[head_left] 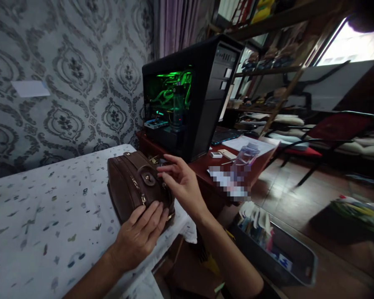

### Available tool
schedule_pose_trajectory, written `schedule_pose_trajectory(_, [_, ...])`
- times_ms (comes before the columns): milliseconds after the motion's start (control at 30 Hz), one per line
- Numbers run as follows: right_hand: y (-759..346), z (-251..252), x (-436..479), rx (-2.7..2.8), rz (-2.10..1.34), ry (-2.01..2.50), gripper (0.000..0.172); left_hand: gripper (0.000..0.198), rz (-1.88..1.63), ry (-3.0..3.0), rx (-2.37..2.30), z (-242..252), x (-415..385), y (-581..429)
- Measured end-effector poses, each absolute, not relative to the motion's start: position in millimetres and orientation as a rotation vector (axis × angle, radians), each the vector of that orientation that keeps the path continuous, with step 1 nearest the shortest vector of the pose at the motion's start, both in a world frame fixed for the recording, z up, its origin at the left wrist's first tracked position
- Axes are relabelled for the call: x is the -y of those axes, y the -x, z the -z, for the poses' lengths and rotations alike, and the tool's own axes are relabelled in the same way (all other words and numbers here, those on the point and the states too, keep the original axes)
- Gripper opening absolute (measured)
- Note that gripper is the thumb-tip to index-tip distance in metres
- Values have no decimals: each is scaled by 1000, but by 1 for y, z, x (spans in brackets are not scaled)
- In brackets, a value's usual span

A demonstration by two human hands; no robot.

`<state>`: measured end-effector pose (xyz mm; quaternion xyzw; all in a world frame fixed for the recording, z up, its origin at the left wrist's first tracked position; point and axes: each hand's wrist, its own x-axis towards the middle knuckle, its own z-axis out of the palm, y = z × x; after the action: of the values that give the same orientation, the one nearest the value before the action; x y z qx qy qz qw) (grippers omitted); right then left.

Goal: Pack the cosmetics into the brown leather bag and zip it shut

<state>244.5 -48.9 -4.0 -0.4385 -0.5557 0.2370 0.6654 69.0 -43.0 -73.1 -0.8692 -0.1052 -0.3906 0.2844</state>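
A brown leather bag with gold zippers and a round-studded tab lies on the white patterned tablecloth. My left hand rests on the bag's near end, its fingers lying together over the leather beside a gold zipper pull. At the bag's right side is my right hand, thumb and fingers apart, its fingertips close to the gold hardware. Nothing can be seen held in it. Whether those fingertips touch the bag is hard to tell.
A black computer case lit green inside stands on the red-brown desk behind the bag. A clear bottle stands on the desk. Lower right are a grey bin and a red chair.
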Motion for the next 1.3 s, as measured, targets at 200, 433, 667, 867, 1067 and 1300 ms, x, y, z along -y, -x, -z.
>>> schedule_pose_trajectory(200, [-244,30,56,1204,-320,1012,26,42,1055,2325,285,74,43,-69])
schedule_pose_trajectory(433, [-236,85,69,1092,-463,1065,42,28,1117,2354,301,69,47,-72])
schedule_pose_trajectory(667, [-228,99,63,1013,-492,1009,47,35,1118,2412,301,53,51,-74])
schedule_pose_trajectory(867, [-227,102,64,1047,-473,1023,48,26,1151,2447,374,53,51,-77])
schedule_pose_trajectory(1067, [-232,107,69,1090,-506,963,49,24,1155,2404,373,54,52,-78])
schedule_pose_trajectory(1300, [-229,110,76,1143,-524,978,58,23,1136,2389,397,54,52,-81])
